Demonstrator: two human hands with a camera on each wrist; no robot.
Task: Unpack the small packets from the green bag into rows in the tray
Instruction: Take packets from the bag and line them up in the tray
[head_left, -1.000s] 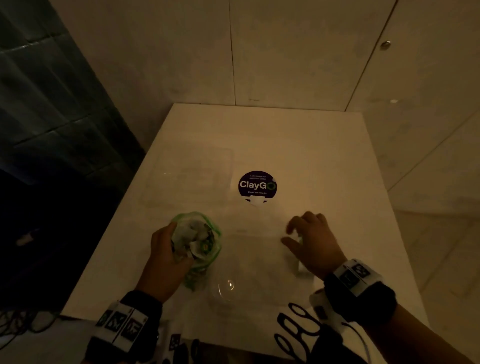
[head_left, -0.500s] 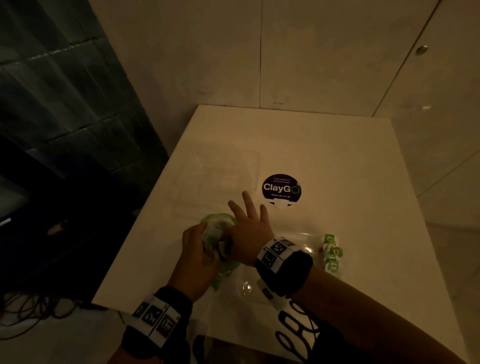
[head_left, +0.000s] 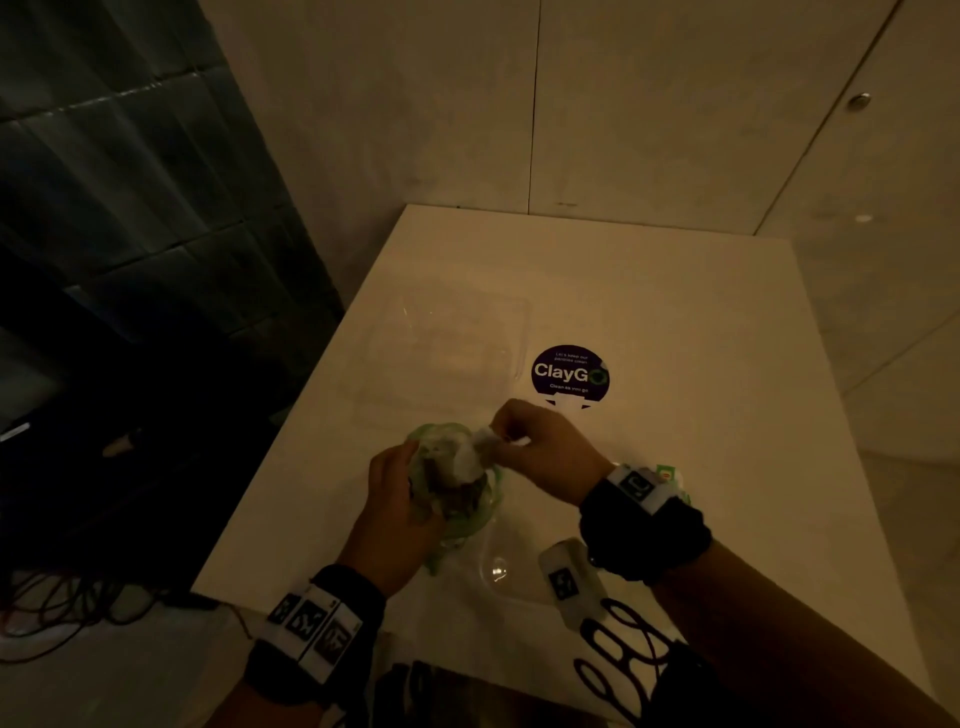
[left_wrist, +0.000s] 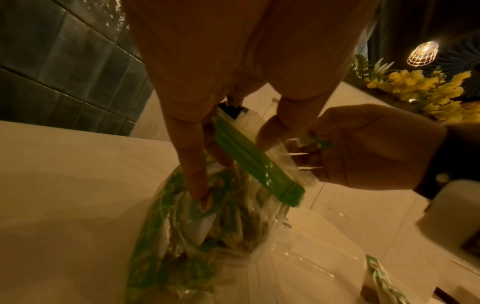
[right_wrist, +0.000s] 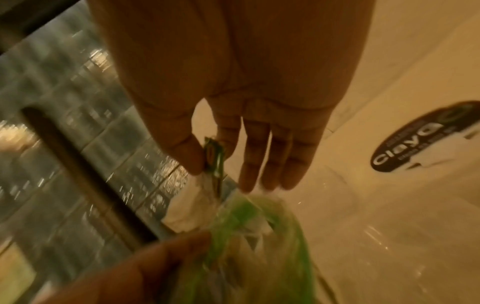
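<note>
a white table (head_left: 675, 467) stands in the corner of the room. a round dark sticker (head_left: 570, 373) with white letters lies flat on its top, near the middle. a clear tray (head_left: 498, 571) sits on the near part of the table, and a few small packets (head_left: 667, 474) show past the wrist on the right, seemingly in it. a green bag (head_left: 457, 499) rests on the table just left of the tray. farther back on the left lies a faint clear shape (head_left: 452, 343), maybe a lid.
</note>
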